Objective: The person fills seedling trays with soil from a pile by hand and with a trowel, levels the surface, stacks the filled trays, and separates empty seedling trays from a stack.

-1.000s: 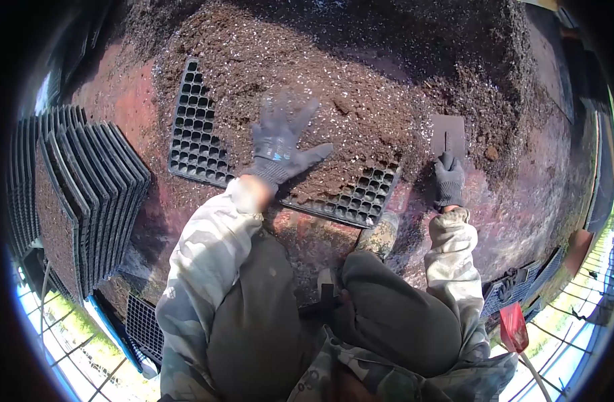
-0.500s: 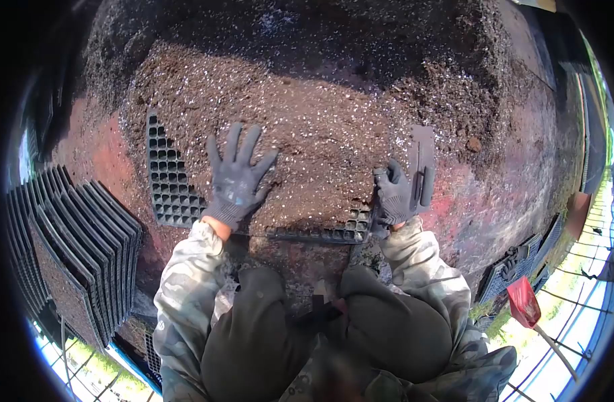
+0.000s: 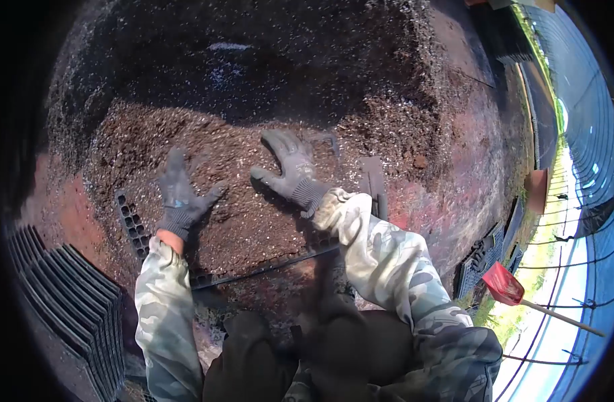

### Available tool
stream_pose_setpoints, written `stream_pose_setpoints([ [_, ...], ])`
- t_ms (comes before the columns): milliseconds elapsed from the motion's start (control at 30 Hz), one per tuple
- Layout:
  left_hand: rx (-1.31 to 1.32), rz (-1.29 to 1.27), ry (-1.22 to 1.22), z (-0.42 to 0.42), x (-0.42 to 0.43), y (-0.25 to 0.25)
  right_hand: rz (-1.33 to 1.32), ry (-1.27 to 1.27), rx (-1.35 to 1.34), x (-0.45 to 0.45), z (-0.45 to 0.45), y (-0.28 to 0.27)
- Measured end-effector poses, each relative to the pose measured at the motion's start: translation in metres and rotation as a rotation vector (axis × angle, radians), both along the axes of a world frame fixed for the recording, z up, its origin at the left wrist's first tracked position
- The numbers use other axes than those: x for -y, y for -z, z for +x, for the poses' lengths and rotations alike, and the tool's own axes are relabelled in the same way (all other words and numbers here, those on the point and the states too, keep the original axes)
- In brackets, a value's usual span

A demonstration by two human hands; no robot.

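Both hands wear grey knit gloves. My left hand (image 3: 181,195) lies on the brown soil mix (image 3: 226,201) near the left side of a black cell tray (image 3: 132,224), its fingers apart. Further right, my right hand (image 3: 288,166) rests on the soil with thumb and fingers spread, holding nothing. Soil covers most of the tray; cells show at its left edge and a few along the near edge. A flat trowel (image 3: 374,182) lies to the right of the tray, partly hidden by my right sleeve.
Stacked black trays (image 3: 72,301) stand at the lower left. Darker soil (image 3: 253,74) is heaped at the far side. A red shovel (image 3: 503,284) with a wooden handle and more trays (image 3: 480,262) are at the right.
My right hand has let go of the trowel and moved left onto the soil over the tray. More of the tray's near-edge cells are covered. The view has shifted to the right.
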State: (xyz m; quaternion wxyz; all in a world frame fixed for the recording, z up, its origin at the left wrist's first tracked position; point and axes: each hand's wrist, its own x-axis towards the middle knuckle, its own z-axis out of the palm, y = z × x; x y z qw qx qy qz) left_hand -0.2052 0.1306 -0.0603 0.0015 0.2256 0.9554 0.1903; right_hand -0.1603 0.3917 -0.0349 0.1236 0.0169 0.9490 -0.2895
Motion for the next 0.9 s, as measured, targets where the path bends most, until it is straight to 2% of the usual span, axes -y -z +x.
stream_pose_setpoints([
  [33, -0.023, -0.073, 0.034, 0.01, -0.012, -0.008, 0.052, -0.102, -0.008, 0.016, 0.007, 0.001],
  [100, 0.106, -0.157, 0.267, 0.017, -0.015, -0.034, 0.101, -0.29, -0.076, 0.032, 0.022, 0.0],
  [167, 0.126, -0.154, 0.285, 0.04, 0.005, -0.038, 0.072, -0.389, -0.136, 0.034, 0.039, -0.005],
  [233, 0.109, -0.122, 0.344, 0.061, 0.027, -0.035, 0.286, -0.573, -0.142, 0.029, 0.059, -0.011],
  [300, 0.072, -0.123, 0.273, 0.075, 0.058, -0.027, 0.394, -0.532, -0.1, 0.008, 0.068, -0.015],
  [400, 0.015, -0.212, 0.135, 0.084, 0.107, -0.014, 0.43, -0.26, -0.2, -0.033, 0.082, -0.007],
  [433, -0.097, -0.208, 0.014, 0.082, 0.118, -0.004, 0.389, -0.176, -0.311, -0.045, 0.085, 0.007],
  [467, -0.211, -0.207, -0.105, 0.078, 0.128, 0.003, 0.41, -0.095, -0.316, -0.051, 0.087, 0.013],
  [500, -0.208, -0.223, -0.123, 0.073, 0.135, 0.007, 0.405, -0.032, -0.292, -0.054, 0.087, 0.016],
  [567, -0.288, -0.161, -0.357, 0.051, 0.139, 0.016, 0.394, 0.015, -0.285, -0.047, 0.077, 0.027],
  [600, -0.293, -0.167, -0.373, 0.04, 0.136, 0.017, 0.393, 0.048, -0.337, -0.038, 0.069, 0.03],
  [667, -0.239, -0.11, -0.58, 0.021, 0.122, 0.02, 0.392, 0.073, -0.386, -0.021, 0.054, 0.034],
  [700, -0.241, -0.111, -0.589, 0.012, 0.114, 0.027, 0.335, 0.009, -0.318, -0.004, 0.041, 0.029],
  [767, -0.02, 0.218, -0.52, -0.003, 0.098, 0.036, 0.232, -0.141, -0.255, 0.032, 0.018, 0.03],
  [800, -0.024, 0.214, -0.527, -0.001, 0.085, 0.034, 0.184, -0.234, -0.258, 0.049, 0.009, 0.032],
  [867, 0.167, 0.46, -0.277, 0.011, 0.068, 0.025, 0.194, -0.3, -0.275, 0.074, 0.005, 0.032],
  [900, 0.162, 0.452, -0.276, 0.021, 0.067, 0.016, 0.151, -0.431, -0.233, 0.085, 0.006, 0.017],
])
